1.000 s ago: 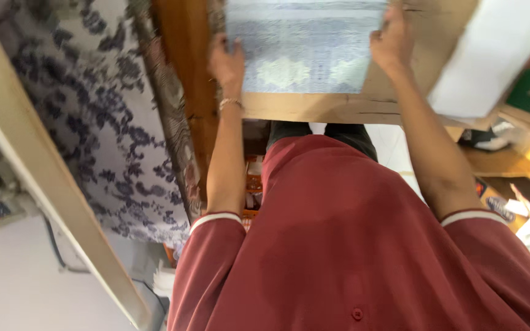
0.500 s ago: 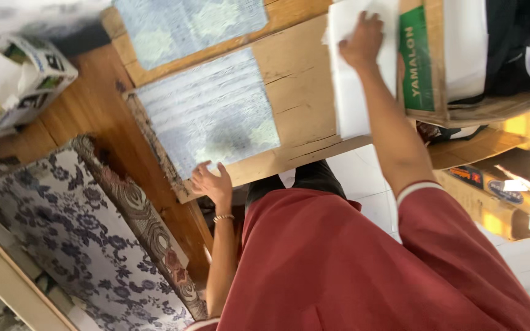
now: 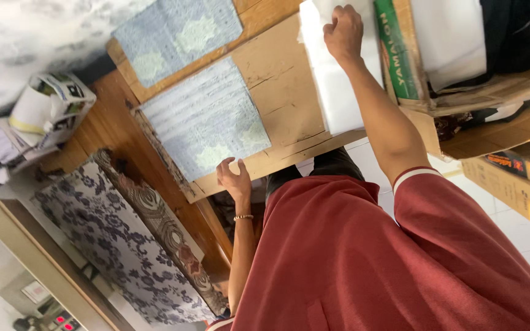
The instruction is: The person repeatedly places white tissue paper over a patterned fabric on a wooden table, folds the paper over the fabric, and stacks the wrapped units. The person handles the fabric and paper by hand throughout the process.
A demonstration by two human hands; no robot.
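Maroon shirt [image 3: 363, 257]: fills the near part of the head view; both bare arms reach out from it over the worktop [image 3: 283, 92].
Left hand [image 3: 235, 181]: rests at the near edge of the board, fingers loosely spread, fingertips on the corner of the nearer blue-grey patterned sheet [image 3: 207, 119]; it grips nothing.
Right hand [image 3: 341, 27]: farther out, its grip curled shut, pinching the top edge of the white sheet stack [image 3: 338, 86], which lies just beside the patterned sheet with bare board between them.
Beyond: a second blue patterned sheet [image 3: 179, 34] lies past the first, near the far edge; an open cardboard box [image 3: 455, 92] with white material stands to the right.
Risk, stack: in my judgement the pinch may lift several white sheets at once, since the edges lie flush.
Risk, patterned sheet: light fingertip contact alone may let it slide over the near edge if the board is nudged.
Change from half a second ago: the right hand lay flatter on the white stack and is now curled; the left hand sits at much the same corner.
Change from a second ago: both hands were then at the edges of one patterned sheet.
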